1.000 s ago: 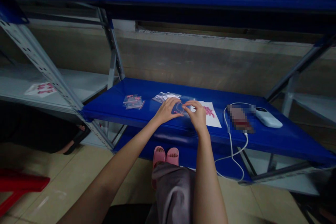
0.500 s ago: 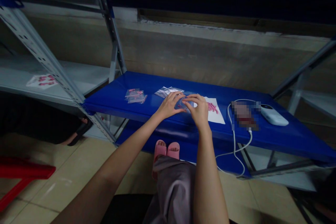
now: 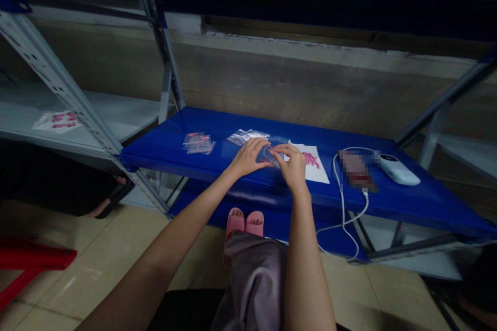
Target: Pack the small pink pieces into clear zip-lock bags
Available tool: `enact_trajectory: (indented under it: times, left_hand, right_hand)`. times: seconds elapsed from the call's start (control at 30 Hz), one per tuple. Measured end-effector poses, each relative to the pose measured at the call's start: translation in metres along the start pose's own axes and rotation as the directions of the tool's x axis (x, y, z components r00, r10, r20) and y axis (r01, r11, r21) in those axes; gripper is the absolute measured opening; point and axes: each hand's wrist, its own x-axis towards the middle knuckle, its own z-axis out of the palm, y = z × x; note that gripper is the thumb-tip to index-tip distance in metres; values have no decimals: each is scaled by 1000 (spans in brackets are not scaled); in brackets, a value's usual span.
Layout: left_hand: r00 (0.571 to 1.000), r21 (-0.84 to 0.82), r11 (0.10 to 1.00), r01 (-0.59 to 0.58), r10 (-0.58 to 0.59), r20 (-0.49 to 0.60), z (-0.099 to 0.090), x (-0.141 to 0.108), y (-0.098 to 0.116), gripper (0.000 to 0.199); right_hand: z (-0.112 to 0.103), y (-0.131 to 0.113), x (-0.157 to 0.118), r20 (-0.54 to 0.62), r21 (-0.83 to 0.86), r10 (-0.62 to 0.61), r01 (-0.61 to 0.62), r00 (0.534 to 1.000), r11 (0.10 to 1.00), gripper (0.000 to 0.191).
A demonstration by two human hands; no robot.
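Note:
Between my two hands is a small clear plastic bag (image 3: 266, 155), with a bit of pink showing low in it. My left hand (image 3: 249, 158) grips the bag's left side between thumb and fingers. The fingertips of my right hand (image 3: 292, 164) pinch its upper right edge. Right of my right hand, small pink pieces (image 3: 311, 160) lie heaped on a white sheet (image 3: 319, 175). Behind my left hand is a pile of clear bags (image 3: 243, 136). Farther left, several bags with pink pieces inside (image 3: 199, 143) are stacked.
The blue shelf (image 3: 163, 152) carries all this. At its right lie a blurred-out phone-like object (image 3: 357, 170), a white cable (image 3: 343, 217) and a pale power bank (image 3: 399, 169). A grey shelf (image 3: 104, 108) at left holds another sheet with pink pieces (image 3: 58, 120). Someone's foot (image 3: 103, 209) shows below.
The fingertips of my right hand have drawn slightly away from my left fingers, and more of the bag shows between them. The whole view has shifted a little.

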Motion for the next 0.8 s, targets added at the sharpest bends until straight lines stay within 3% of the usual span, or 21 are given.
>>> enact_trajectory:
  times: [0.1,0.2,0.33,0.43,0.57,0.8]
  left_hand:
    - [1000,5,1000,-2,2,-8,-1,1,1,57]
    - [1000,10,1000,10,-10,-2,-2,1,2,58]
    - [1000,12,1000,20,-20,13,-2,1,2,56]
    - [1000,13,1000,16,-16,7,-2,1,0,56]
    - [1000,18,1000,-2,2,-9,0,2,-1,55]
    - [1000,40,999,-21,21,-12,1,2,-3,54]
  right_hand:
    - [-4,3,0,-50,18,26,-25,998,1000,25]
    - [-17,14,-2,-195,-106,120,-142,973,984,28]
    - [-47,46,-13,-419,-348,258,-417,870,840,31]
    - [-63,70,-25,-507,-442,280,-525,815,727,26]
    - [-65,85,-35,-495,-512,283,-539,821,669,19]
    - [-55,81,-31,-422,-577,335,-534,843,618,16]
